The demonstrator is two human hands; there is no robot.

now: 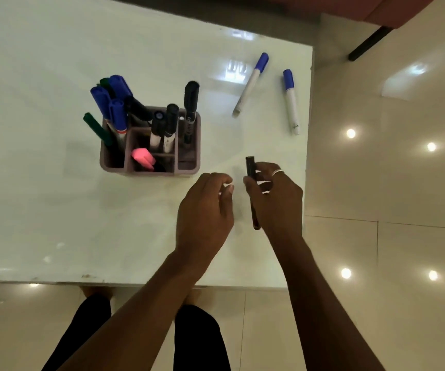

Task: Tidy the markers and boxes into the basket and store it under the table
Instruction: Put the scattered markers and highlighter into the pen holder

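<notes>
Head camera looks down on your two hands above the white table (pixel 55 210). Your right hand (pixel 277 199) grips a dark marker (pixel 252 194): the fingers are closed around its middle, the cap end points away from you and the other end comes out below the palm. A ring (pixel 278 171) sits on one finger of this hand. Your left hand (pixel 205 210) is just beside it, not touching the marker; its fingers are loosely curled and hold nothing.

Beyond your left hand, near the middle of the table, stands the basket (pixel 189 167), a mauve holder with several compartments. In its left compartment stand the blue-capped markers (pixel 109 103) and a green marker (pixel 97 128), all tilted to the left. The middle compartments hold black-capped markers (pixel 168 121) and a pink highlighter (pixel 142 158). One black marker (pixel 190 103) stands almost upright in the far right corner.

To the right of the basket, well apart from it, two markers lie flat on the table: a blue-capped white marker (pixel 250 84) lies slanted, and a second blue-capped marker (pixel 291 101) lies near the right edge of the table. They do not touch each other.

Beside the table you see the glossy tiled floor (pixel 376 183).
</notes>
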